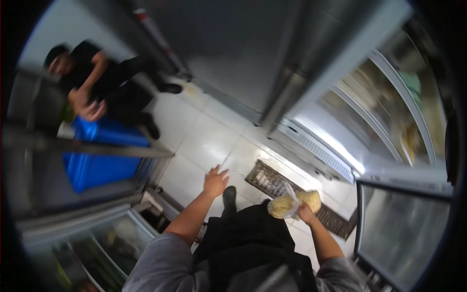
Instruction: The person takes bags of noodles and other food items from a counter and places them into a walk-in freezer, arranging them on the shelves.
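Note:
My right hand (305, 212) is closed on the gathered necks of clear plastic bags. The bags hold pale yellow food; one bag (282, 207) hangs to the left of the hand and another (311, 199) lies just beyond it. What the food is, I cannot tell. My left hand (215, 182) is held out over the floor with its fingers apart and nothing in it. To the right stands a lit upright fridge (313, 146) with wire shelves, its glass door (403, 233) swung open.
A co-worker (105, 76) in black sits at the upper left near a blue plastic bin (105, 160). A glass-fronted fridge (120, 219) stands at the lower left. A dark floor grate (268, 179) crosses the tiled floor (204, 135). A metal cabinet (233, 65) stands ahead.

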`<state>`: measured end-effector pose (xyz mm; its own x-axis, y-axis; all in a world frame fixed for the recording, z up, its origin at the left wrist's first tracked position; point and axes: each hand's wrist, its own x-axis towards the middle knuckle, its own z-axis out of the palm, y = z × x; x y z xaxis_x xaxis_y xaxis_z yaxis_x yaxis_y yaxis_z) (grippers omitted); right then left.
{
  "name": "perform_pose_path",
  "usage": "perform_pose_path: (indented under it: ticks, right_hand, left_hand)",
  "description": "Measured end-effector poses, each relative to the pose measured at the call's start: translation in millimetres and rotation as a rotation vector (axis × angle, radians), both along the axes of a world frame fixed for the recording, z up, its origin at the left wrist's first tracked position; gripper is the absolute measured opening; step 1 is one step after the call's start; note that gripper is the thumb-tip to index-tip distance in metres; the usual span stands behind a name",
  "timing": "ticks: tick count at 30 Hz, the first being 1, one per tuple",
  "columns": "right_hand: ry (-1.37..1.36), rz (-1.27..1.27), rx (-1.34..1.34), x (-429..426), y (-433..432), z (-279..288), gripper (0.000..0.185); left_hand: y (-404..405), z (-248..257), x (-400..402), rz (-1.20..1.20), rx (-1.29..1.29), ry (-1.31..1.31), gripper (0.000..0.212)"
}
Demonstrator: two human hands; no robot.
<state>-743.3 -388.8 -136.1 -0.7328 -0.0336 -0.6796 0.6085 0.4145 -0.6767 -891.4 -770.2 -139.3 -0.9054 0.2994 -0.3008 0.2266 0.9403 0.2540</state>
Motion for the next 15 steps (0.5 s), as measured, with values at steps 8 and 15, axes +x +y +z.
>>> perform_pose_path:
  ticks: [8, 15]
  right_hand:
    - [0.046, 0.130, 0.346, 19, 47, -70, 0.034]
    - [0.090, -0.070, 0.385, 2, 38, -30, 0.035]
  left_hand:
    - [-60, 100, -68, 0.410, 1.129, -0.525, 0.024]
    - [-96, 73, -78, 0.275, 0.676, -0.266, 0.065]
